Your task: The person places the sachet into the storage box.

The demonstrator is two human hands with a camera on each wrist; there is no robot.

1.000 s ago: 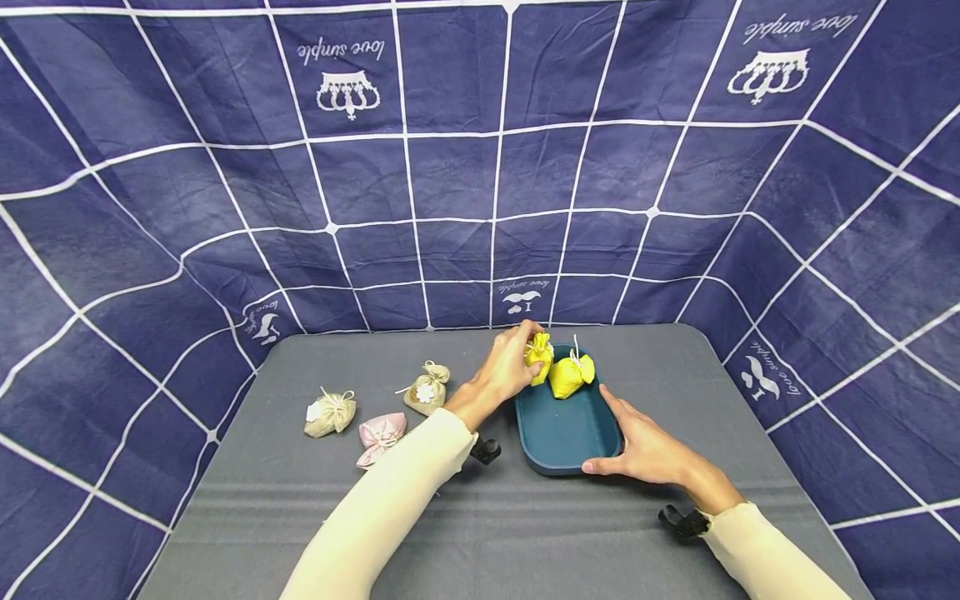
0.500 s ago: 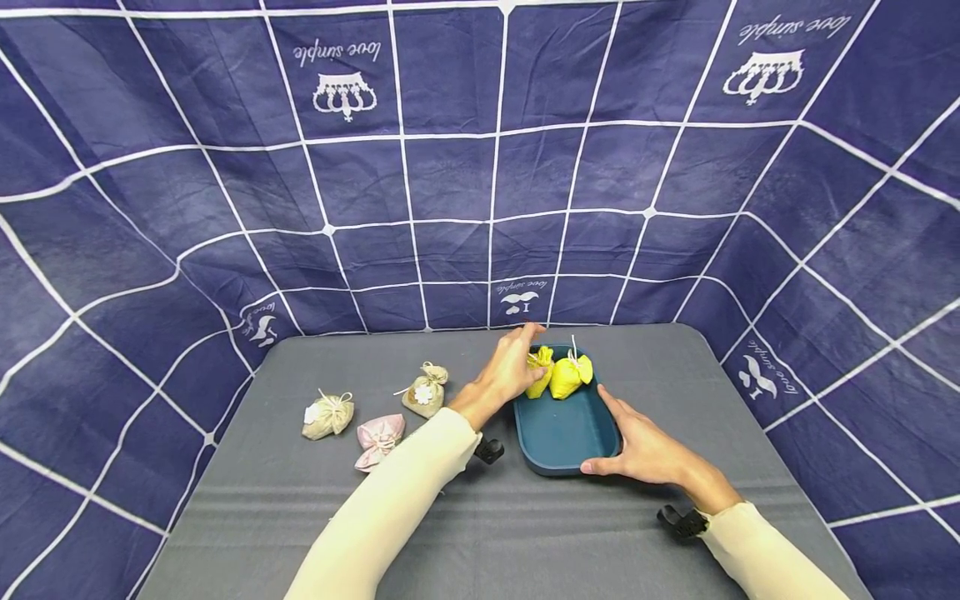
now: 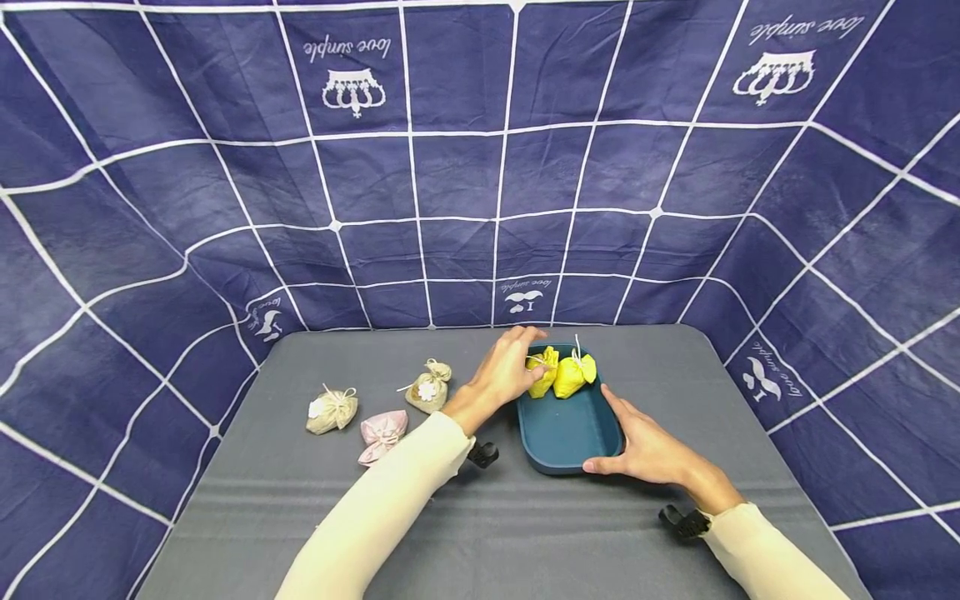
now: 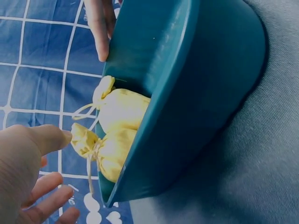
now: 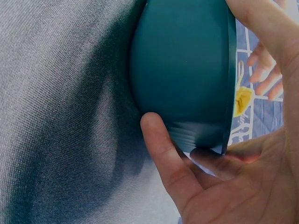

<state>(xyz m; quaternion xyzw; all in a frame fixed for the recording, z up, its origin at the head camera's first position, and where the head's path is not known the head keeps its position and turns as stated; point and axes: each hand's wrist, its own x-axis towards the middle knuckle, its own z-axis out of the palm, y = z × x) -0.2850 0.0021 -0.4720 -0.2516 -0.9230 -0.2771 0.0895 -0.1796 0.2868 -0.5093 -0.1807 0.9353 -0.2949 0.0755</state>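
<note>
Two yellow drawstring pouches sit side by side at the far end of a dark teal plastic bin (image 3: pixel 566 450). The left hand (image 3: pixel 504 367) is over the bin's far left corner, beside the left yellow pouch (image 4: pixel 117 151). In the left wrist view its thumb is at that pouch's tied neck, while the other fingers are spread away from it. The right yellow pouch (image 3: pixel 572 377) leans against its neighbour, its white cord standing up. The right hand (image 3: pixel 645 446) holds the bin's near right side, thumb and fingers spread around the corner, as the right wrist view (image 5: pixel 229 186) shows.
Left of the bin, on the grey cloth-covered table (image 3: pixel 480 533), lie a beige pouch with a white flower (image 3: pixel 429 387), a pink pouch (image 3: pixel 384 435) and another beige pouch (image 3: pixel 332 411). A blue checked curtain (image 3: pixel 450 167) encloses the back and sides.
The left yellow pouch has gone down into the bin and rests beside the other one. The left hand's fingers have loosened from it. The right hand has stayed at the bin.
</note>
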